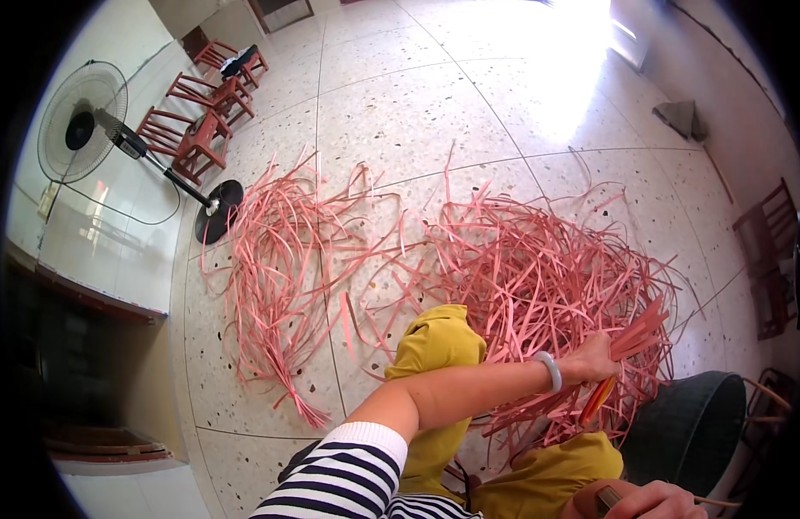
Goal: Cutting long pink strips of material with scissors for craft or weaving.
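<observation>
Reaching across to the right, my left hand (594,360) is closed round a bunch of flat pink strips (640,327). A few orange and yellow strips (596,399) hang just below it. Under and around this hand, a large tangled heap of pink strips (530,279) covers the floor. My right hand (656,501) is at the bottom right edge, its fingers curled near a brownish object (609,498); whether it grips this is unclear. Left of my knees lies a second, looser bundle of pink strips (277,311), gathered narrow at its lower end.
A dark green tub (688,428) stands right of my knee. At the left are a standing fan (82,123) with a round base (220,211) and several red wooden chairs (202,139). A grey cloth (680,120) lies by the right wall, near another chair (766,233).
</observation>
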{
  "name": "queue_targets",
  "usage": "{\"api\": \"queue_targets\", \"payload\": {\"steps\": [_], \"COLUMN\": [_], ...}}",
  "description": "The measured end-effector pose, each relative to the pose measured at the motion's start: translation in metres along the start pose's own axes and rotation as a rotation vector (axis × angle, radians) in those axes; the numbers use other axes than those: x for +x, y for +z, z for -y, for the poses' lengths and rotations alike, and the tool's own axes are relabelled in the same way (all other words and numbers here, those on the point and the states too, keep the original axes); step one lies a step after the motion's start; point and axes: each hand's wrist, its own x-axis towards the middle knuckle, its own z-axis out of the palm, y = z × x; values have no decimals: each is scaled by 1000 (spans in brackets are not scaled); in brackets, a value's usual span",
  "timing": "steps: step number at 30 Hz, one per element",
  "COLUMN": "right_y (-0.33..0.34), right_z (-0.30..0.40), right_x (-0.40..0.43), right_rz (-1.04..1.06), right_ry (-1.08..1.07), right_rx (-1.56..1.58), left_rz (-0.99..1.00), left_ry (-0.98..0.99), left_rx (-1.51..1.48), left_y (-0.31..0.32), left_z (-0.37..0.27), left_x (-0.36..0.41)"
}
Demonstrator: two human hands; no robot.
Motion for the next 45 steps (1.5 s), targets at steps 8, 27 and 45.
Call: {"api": "queue_targets", "payload": {"steps": [8, 27, 45], "right_y": [3, 4, 4], "right_z": [-1, 2, 0], "right_x": [-2, -1, -2], "right_rz": [-31, -43, -35], "right_ry": [-21, 15, -15], "right_rx": [-1, -9, -8], "left_rz": [12, 30, -19], "left_ry": [8, -14, 4], "left_rx": [28, 41, 40], "left_y": [0, 4, 5], "left_z": [1, 4, 2], "left_x": [1, 3, 1]}}
